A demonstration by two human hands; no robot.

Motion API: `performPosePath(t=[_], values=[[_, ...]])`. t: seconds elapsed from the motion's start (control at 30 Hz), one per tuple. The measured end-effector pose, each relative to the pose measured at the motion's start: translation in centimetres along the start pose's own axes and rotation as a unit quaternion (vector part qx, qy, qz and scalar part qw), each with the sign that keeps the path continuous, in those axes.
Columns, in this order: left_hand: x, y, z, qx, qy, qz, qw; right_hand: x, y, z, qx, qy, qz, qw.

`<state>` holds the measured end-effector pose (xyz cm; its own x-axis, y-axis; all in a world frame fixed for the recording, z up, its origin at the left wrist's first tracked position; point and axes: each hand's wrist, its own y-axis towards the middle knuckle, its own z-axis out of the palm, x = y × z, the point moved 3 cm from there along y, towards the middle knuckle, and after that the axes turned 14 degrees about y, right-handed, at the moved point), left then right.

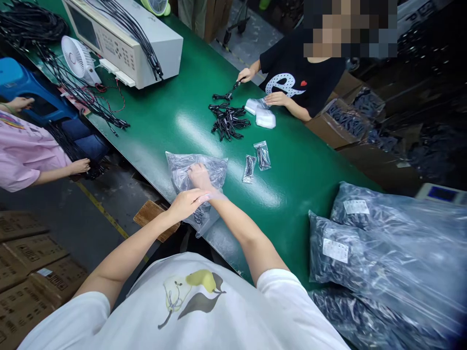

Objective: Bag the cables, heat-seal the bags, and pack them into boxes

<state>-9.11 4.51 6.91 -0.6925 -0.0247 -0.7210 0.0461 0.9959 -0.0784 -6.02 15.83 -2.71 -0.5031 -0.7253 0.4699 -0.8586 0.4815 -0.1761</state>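
Observation:
A clear plastic bag (217,167) lies at the near edge of the green table, with dark packed items showing through its film. My right hand (200,176) is inside the bag, its fingers curled down among the contents; what they hold is blurred by the film. Around the bag's mouth, at my right wrist, my left hand (187,203) is closed on the plastic. Two small clear packets of black cable, one nearer (249,168) and one farther (263,155), lie on the table to the right of the bag.
Across the green table (292,180), a co-worker handles black cables (229,121) beside small clear bags (265,118). Large filled bags (343,243) stand at right. A bench instrument (124,48) and a white fan (77,58) are at left, near another person in pink.

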Motion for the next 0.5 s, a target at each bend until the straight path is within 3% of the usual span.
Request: performPosePath(t=[0.23, 0.33, 0.5], values=[[0.1, -0.2, -0.1, 0.011, 0.029, 0.003, 1.000, 1.1, -5.0, 1.1, 0.016, -0.014, 0.027, 0.999], [0.3, -1.4, -0.1, 0.033, 0.070, 0.008, 0.997, 1.6, -8.7, 2.5, -0.003, 0.022, 0.025, 0.999], [1.0, -4.2, 0.7, 0.079, 0.141, 0.030, 0.986, 2.6, -13.3, 5.1, 0.015, 0.107, 0.094, 0.990]])
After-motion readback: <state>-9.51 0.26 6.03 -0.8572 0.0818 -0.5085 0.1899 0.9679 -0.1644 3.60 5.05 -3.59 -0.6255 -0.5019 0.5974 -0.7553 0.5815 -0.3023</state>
